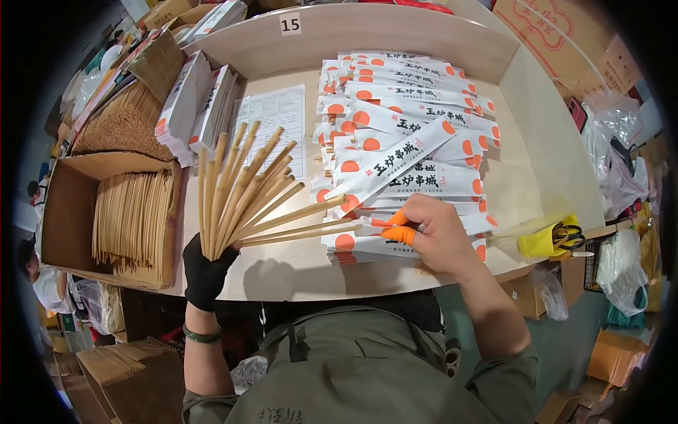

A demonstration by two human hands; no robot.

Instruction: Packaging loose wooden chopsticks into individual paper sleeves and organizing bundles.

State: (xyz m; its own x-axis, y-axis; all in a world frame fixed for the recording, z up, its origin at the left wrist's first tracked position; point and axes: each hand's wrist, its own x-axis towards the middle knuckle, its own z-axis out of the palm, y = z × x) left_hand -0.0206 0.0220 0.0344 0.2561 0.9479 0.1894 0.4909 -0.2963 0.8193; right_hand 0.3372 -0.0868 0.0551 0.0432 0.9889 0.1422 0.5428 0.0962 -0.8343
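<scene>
My left hand, in a black fingerless glove, is closed around the lower ends of a fanned bundle of wooden chopsticks. A few of these sticks lean out to the right, toward my other hand. My right hand, with orange covers on its fingertips, pinches a white paper chopstick sleeve. The tips of two chopsticks meet the sleeve's near end; how far they go in I cannot tell. Beneath and beyond the right hand lies a pile of white sleeves with orange dots, stick ends poking out at its left side.
At the left stands a cardboard box of loose chopsticks, with more sticks behind it. Stacks of flat sleeves rest beside a printed sheet. A yellow holder with scissors hangs at the right edge.
</scene>
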